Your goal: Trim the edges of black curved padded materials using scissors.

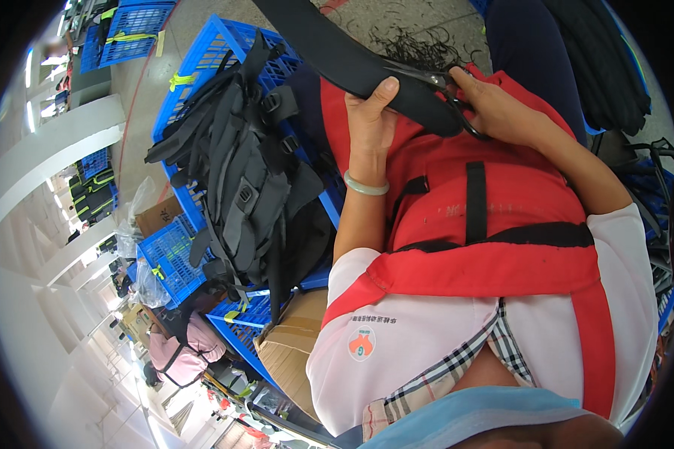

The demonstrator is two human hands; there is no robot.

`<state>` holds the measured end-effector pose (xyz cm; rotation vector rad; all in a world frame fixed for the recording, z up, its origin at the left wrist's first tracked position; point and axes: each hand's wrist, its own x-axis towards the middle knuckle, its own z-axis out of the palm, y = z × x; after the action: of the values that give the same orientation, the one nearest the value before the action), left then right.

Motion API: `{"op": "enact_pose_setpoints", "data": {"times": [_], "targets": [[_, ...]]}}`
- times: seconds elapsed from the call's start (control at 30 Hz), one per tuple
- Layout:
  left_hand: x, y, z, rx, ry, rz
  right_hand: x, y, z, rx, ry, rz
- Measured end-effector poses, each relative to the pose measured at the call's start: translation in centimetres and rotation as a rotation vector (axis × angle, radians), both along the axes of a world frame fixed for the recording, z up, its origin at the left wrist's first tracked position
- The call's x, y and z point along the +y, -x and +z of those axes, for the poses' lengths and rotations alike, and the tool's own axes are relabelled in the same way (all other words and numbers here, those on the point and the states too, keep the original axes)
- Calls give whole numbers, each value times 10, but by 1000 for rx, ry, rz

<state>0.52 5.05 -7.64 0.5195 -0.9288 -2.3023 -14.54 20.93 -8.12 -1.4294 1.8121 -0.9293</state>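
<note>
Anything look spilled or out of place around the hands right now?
Yes: dark, thread-like scraps lie scattered on the floor beyond the scissors in the right hand, loose rather than collected. Black straps also overhang the rim of the blue crate in a tangled heap. The black strip in the left hand shows no obvious damage.

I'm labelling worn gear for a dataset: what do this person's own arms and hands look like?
The left hand and right hand are bare, without gloves. A smooth, rounded bangle, pale greenish, rings the left wrist; nothing worn shows on the right wrist. Both sleeves are short, plain and pale.
</note>
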Motion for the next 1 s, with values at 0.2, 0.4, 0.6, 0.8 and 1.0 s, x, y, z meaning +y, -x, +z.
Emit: {"op": "enact_pose_setpoints", "data": {"times": [0.2,0.4,0.6,0.8,1.0], "targets": [[-3,-2,1,-30,28,22,-10,-1,28,-35,-113,26],[-7,-5,1,12,37,30,-4,0,29,35,-101,11],[2,-4,6,-20,53,16,-8,-4,14,95,-37,4],[4,-6,7,11,23,45,-12,-7,5,61,-11,-7],[-1,-5,5,69,-13,17,-10,-1,12,63,-39,-27]]}}
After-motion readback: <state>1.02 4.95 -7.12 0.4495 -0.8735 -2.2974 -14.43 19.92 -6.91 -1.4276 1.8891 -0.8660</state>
